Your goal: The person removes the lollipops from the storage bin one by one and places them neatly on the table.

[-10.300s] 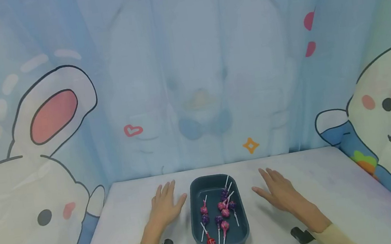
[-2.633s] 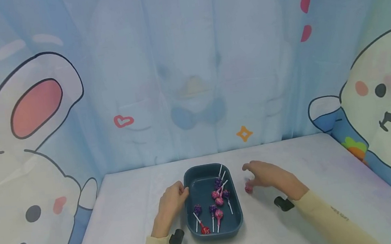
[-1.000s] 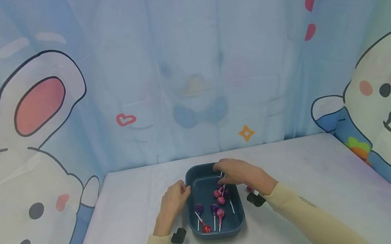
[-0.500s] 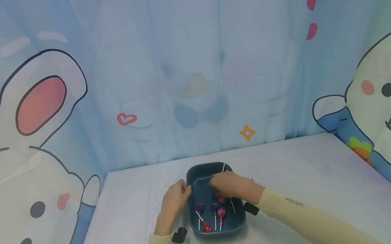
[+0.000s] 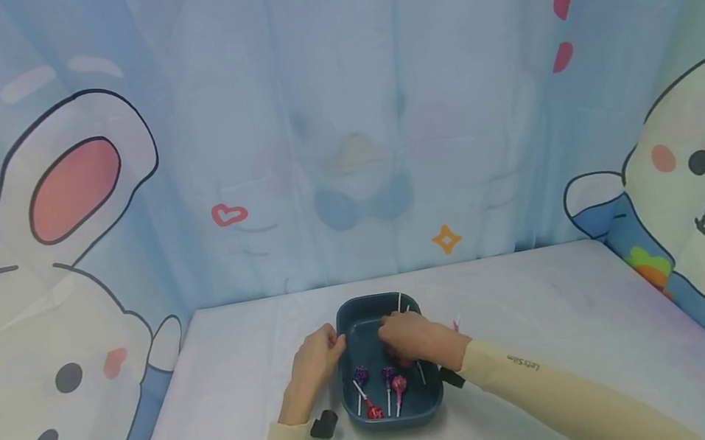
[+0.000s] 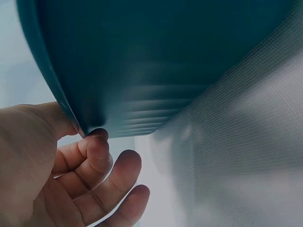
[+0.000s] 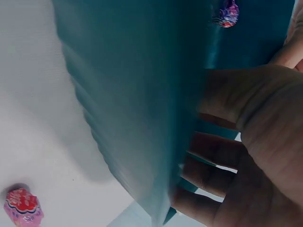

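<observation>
A dark blue-green plastic bin (image 5: 358, 316) stands on the table with several lollipops in it. My left hand (image 5: 314, 366) pinches the bin's left rim between thumb and index finger, the other fingers loosely bent outside the wall (image 6: 118, 71). Over the right rim, my right hand (image 5: 415, 337) reaches down among the lollipops, where the bin wall (image 7: 128, 94) hides its fingertips. I cannot tell whether they hold a lollipop. Near the front lie purple lollipops (image 5: 388, 375), a pink lollipop (image 5: 399, 385) and a red lollipop (image 5: 375, 412). White sticks poke up behind the right hand.
A pink lollipop (image 7: 23, 208) lies on the white table (image 5: 526, 316) right of the bin, mostly behind the right forearm in the head view. A blue curtain (image 5: 344, 102) with cartoon rabbits hangs behind the table.
A pink lollipop has gone from the bin to the table on the right. My right hand has moved from there back into the bin, and sticks there have shifted slightly. The left hand keeps the rim.
</observation>
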The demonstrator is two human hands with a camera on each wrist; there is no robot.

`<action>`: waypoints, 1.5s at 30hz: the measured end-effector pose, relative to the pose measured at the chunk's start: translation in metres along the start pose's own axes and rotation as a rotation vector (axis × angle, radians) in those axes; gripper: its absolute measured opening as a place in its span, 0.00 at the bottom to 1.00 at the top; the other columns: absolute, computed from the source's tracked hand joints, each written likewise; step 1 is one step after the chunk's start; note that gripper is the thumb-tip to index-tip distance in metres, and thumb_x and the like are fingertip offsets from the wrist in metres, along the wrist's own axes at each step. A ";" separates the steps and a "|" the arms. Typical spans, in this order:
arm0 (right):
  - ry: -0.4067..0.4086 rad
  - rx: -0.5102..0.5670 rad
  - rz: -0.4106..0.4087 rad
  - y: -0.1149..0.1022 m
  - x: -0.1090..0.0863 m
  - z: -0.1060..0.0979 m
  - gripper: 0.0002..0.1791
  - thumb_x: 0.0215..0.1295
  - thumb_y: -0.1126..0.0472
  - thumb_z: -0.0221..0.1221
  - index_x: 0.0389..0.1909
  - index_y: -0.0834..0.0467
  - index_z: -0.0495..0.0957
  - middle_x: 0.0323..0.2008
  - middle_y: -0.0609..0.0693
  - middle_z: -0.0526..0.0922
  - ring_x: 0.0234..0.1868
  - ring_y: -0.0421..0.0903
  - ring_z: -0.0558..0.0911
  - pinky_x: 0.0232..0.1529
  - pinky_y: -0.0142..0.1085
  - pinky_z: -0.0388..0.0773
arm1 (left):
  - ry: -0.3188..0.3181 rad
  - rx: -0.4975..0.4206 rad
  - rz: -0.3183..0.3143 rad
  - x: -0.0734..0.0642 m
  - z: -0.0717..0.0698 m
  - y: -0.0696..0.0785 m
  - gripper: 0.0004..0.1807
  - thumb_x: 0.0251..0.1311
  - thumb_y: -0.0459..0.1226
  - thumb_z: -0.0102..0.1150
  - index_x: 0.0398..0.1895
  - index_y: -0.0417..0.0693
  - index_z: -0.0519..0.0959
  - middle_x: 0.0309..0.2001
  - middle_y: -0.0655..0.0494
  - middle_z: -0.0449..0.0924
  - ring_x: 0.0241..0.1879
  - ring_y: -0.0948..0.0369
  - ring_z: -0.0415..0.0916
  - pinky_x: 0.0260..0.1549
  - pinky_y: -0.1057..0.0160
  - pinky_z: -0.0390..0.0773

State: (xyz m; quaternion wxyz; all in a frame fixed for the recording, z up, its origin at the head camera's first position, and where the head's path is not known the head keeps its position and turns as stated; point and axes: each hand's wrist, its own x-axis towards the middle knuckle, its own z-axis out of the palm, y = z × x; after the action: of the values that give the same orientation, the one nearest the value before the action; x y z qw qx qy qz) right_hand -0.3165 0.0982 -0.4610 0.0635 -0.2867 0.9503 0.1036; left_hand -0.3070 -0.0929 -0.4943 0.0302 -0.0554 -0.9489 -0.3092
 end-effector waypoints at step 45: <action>0.167 0.160 -0.038 0.028 -0.017 -0.025 0.11 0.54 0.56 0.64 0.40 0.49 0.80 0.32 0.44 0.77 0.31 0.38 0.75 0.35 0.35 0.75 | -0.010 -0.014 -0.027 0.000 0.001 0.000 0.12 0.60 0.46 0.52 0.24 0.51 0.68 0.18 0.58 0.68 0.18 0.63 0.65 0.18 0.65 0.64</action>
State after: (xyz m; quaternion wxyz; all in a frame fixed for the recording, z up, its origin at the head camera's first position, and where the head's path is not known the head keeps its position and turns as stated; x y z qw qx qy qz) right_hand -0.3196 0.1246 -0.4288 0.0086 -0.3064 0.9519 0.0021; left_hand -0.3066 -0.0921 -0.4952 0.0207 -0.0441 -0.9475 -0.3159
